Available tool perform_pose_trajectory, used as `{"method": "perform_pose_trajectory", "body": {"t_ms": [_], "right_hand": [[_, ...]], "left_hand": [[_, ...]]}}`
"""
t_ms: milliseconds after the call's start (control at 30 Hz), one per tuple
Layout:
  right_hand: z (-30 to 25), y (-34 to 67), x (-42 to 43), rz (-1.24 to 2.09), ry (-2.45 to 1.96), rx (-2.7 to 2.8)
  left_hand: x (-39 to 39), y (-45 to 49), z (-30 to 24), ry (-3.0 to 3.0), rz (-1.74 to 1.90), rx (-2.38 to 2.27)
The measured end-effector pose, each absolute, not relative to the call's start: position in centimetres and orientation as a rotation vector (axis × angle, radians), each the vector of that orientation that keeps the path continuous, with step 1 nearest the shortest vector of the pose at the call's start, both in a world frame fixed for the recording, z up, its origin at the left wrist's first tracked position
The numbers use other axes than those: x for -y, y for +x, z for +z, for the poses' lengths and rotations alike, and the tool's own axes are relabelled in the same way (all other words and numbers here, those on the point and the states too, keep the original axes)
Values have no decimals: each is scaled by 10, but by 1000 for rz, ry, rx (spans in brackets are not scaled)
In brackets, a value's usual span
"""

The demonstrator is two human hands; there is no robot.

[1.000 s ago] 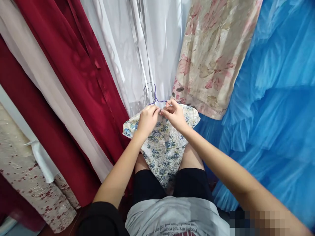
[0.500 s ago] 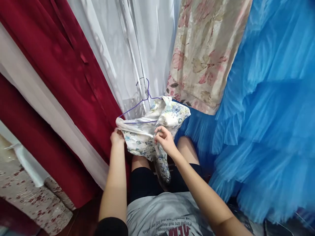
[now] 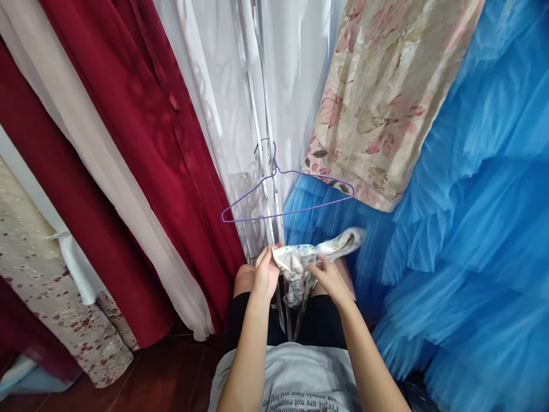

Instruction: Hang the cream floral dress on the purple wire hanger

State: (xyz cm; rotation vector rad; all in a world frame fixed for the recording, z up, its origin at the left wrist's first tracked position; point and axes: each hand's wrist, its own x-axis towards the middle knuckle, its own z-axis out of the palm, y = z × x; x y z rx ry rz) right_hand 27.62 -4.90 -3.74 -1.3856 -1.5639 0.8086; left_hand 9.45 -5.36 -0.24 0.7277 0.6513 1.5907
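Observation:
A small white garment with blue flowers (image 3: 305,262) is bunched up above my knees. My left hand (image 3: 265,273) is closed on its left end and my right hand (image 3: 329,277) grips it just to the right. A bare purple wire hanger (image 3: 288,200) hangs a little above my hands, its hook on a thin white rail upright (image 3: 269,171). Nothing is on the hanger.
Hanging clothes crowd round: dark red fabric (image 3: 128,131) on the left, sheer white fabric (image 3: 223,103) in the middle, a beige floral dress (image 3: 377,97) and a blue tulle skirt (image 3: 476,206) on the right. A dark wooden floor (image 3: 163,377) shows at the lower left.
The floral garment has come off the purple hanger, which now hangs bare. Both hands have dropped with the garment and bunched it together.

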Motion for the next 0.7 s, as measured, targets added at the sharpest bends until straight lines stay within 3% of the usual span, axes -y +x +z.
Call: {"method": "perform_pose_trajectory", "body": {"t_ms": [200, 400, 567, 700], "right_hand": [[16, 252, 91, 1381, -731, 1849], [31, 250, 98, 1537, -797, 1469], [45, 301, 102, 1432, -797, 1648], [53, 332, 104, 1272, -872, 1585]], "left_hand": [[97, 110, 51, 1535, 1496, -747], [97, 83, 29, 1704, 1174, -864], [107, 50, -29, 1644, 750, -845], [93, 20, -35, 1994, 645, -1040]]}}
